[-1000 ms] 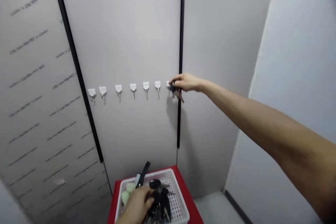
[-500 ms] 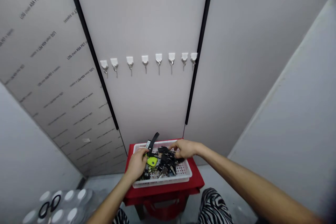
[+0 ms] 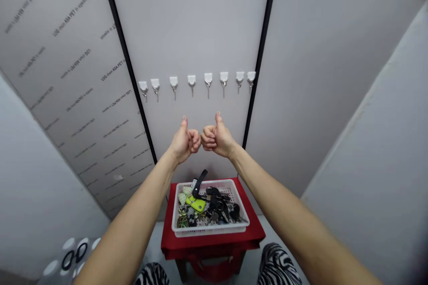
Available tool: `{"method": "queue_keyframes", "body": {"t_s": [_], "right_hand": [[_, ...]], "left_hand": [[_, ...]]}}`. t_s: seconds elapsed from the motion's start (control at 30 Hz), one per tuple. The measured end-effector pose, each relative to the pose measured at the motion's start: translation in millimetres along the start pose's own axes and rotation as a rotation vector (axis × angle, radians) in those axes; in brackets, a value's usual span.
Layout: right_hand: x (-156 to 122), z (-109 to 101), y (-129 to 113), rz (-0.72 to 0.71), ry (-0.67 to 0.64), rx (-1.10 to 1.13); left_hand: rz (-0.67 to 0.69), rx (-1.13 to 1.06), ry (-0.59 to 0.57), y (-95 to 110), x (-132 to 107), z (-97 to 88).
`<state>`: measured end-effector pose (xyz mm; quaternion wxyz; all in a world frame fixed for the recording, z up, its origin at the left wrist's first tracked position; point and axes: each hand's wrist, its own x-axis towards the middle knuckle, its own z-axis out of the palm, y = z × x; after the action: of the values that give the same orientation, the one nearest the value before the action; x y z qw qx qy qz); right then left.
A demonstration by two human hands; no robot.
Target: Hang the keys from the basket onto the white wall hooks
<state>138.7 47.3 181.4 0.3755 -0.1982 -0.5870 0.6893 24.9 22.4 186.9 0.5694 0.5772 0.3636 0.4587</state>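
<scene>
Both my hands are raised in front of the wall panel, above the basket. My left hand (image 3: 184, 141) is closed in a fist with its thumb pointing up, and nothing shows in it. Beside it, knuckles facing it, my right hand (image 3: 218, 137) makes the same thumbs-up fist, also with nothing in it. Below them a white plastic basket (image 3: 211, 231) holds a pile of keys (image 3: 222, 207) with black heads, a bright yellow-green tag (image 3: 196, 203), a black strap (image 3: 199, 183) and other small trinkets.
The basket stands on a red cloth (image 3: 214, 244) over a small stool. Several white hooks (image 3: 207, 79) run in a row across the wall panel. At the lower left are white-capped bottles (image 3: 51, 268) with a black-handled item (image 3: 74, 256). My knees in zebra-print trousers (image 3: 279, 267) flank the stool.
Both hands have come out of the basket and up, closing into thumbs-up fists side by side. The basket's contents are now uncovered. The view has shifted slightly.
</scene>
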Motion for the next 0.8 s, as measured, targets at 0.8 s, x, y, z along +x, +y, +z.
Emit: {"method": "queue_keyframes", "body": {"t_s": [0.8], "right_hand": [[-9, 0, 114, 0.138, 0.239, -0.686]], "left_hand": [[-0.128, 0.686, 0.267, -112, -31, -40.9]]}}
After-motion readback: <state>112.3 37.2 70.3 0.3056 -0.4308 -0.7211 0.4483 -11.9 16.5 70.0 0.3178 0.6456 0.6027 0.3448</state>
